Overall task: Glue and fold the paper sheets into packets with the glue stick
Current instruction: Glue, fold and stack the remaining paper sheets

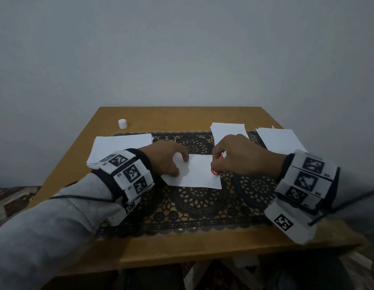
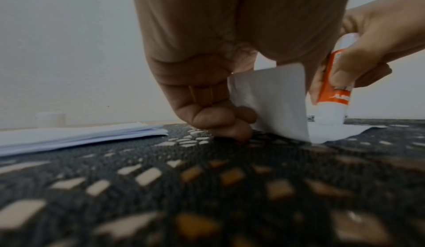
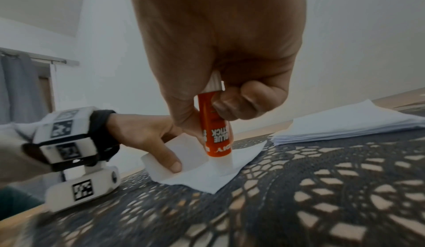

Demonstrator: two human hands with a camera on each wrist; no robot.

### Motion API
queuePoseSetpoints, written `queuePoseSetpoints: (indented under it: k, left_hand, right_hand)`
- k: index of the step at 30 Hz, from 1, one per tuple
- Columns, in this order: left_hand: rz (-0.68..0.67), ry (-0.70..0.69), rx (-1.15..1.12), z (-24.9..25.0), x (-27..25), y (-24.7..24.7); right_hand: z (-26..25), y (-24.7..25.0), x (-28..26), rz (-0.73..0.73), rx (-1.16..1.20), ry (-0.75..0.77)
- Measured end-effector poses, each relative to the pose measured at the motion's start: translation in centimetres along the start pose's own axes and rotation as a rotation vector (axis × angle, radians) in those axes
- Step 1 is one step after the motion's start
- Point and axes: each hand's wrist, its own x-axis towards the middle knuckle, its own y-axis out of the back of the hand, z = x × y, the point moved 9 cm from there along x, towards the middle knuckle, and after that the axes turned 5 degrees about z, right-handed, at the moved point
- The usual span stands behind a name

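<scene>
Standing upright, tip down on the paper sheet [image 3: 202, 178], glue stick [image 3: 215, 129] in right-hand [image 1: 240, 155] grip.

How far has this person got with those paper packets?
Midway through one. The cap is off. The right hand presses the glue stick onto a sheet whose flap the left hand lifts. Folding remains, and stacks still wait.
</scene>
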Motion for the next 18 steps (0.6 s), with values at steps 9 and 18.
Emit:
queuePoseSetpoints:
  k: [9, 18]
  left_hand:
    - [0.034, 0.007, 0.043, -0.2, 0.0, 0.2]
    - [0.053, 0.016, 0.062, -0.3, 0.0, 0.3]
  right_hand:
    - [0.0, -0.4, -1.5, -0.216, 0.062, 0.057]
    - [1.1, 3.9, -1.6, -0.368, 0.620, 0.025]
